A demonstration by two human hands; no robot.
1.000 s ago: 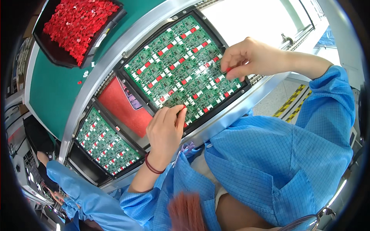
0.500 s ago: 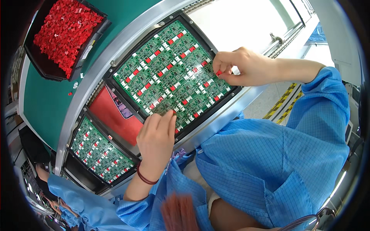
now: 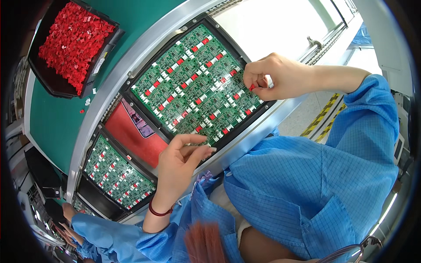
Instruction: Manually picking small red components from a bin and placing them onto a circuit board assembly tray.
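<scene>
A panel of green circuit boards (image 3: 180, 94) lies in a black frame on the line in front of me, with rows of white sockets and small red plastic pieces on it. Above its right edge, my right hand (image 3: 280, 78) pinches a small red plastic piece (image 3: 251, 87) between thumb and fingers. My left hand (image 3: 176, 162) hovers over the panel's near-left corner, its thumb and fingers apart and nothing visible between them. Part of that corner is hidden behind it.
A black bin (image 3: 90, 83) heaped with red pieces (image 3: 74, 41) stands on the green bench (image 3: 48, 122) at the far left. A second board panel (image 3: 118, 171) sits to the left, past a red sheet (image 3: 136, 142). A metal rail (image 3: 105, 94) borders the line. Another person's sleeve (image 3: 94, 228) shows lower left.
My left hand has come off the panel's near edge, its fingers spreading apart. My right hand has barely moved and still pinches the red piece. The other person's arm has shifted.
</scene>
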